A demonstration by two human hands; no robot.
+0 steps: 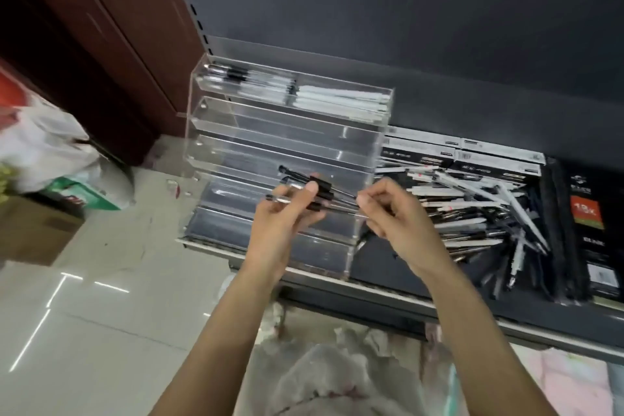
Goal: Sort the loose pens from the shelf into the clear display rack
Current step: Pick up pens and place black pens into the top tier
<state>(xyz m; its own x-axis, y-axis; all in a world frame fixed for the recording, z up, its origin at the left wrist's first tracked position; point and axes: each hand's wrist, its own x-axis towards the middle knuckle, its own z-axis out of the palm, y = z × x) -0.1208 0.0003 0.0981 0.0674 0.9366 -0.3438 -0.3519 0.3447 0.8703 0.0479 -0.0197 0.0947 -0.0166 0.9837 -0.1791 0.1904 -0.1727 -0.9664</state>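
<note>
Gripping a small bundle of pens [312, 194] in curled fingers, a person's left hand [285, 216] holds them level in front of the clear display rack [287, 145], while the right hand [395, 213] pinches the bundle's thin right-hand ends between thumb and fingertips. Light, stiff and smooth, the pens look liable to slide apart, so a hold round the barrels near the middle seems safest. Just right of the hands, the loose pile of pens [472, 209] lies on the dark shelf [388, 267]. Farther back, only the rack's top tier holds pens.
</note>
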